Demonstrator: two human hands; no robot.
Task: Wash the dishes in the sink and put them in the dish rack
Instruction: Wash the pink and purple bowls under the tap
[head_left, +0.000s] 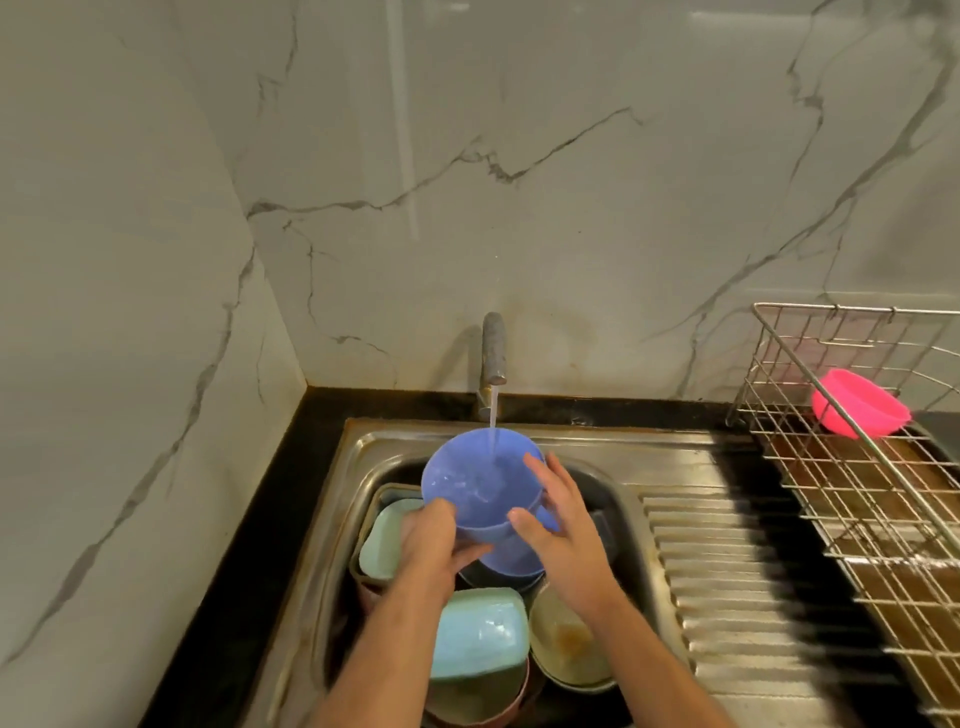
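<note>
At frame centre, the left hand (434, 540) is gripping the blue bowl (475, 486) under the running tap (493, 348); the right hand (563, 525), grip wide, is touching its rim above the sink (597, 441).

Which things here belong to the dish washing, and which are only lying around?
Job: blue bowl, left hand, right hand, tap, sink, dish rack, pink bowl, dishes waiting in the sink.
Around: marble wall, black counter.

No legible text, labels, brands or numbers observed. None on any dish, wall or fixture surface.
</note>
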